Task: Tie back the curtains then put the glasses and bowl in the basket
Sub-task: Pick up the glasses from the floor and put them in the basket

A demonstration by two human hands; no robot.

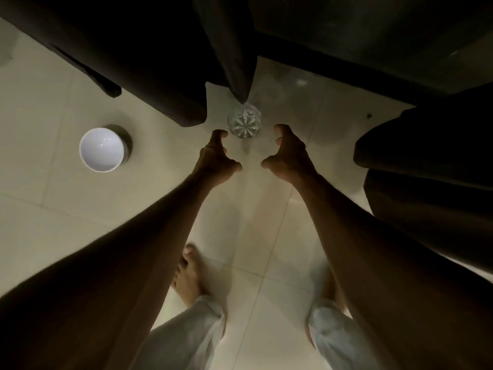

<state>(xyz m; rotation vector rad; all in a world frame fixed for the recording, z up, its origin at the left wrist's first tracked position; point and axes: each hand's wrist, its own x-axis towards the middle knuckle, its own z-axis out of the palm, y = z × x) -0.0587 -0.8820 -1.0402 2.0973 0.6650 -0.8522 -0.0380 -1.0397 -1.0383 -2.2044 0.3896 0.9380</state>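
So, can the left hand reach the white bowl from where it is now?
Probably yes. The left hand is open near the glass, and only bare floor lies between it and the white bowl on its left. The curtain hangs behind, not across.

My forearms are bare, no sleeves or jewellery; pale, loose fabric trouser legs [192, 335] show at the frame's bottom, above bare feet [188, 273].

Cut clear glass [244, 120], glossy bowl [102, 149], polished tile floor [53, 209].
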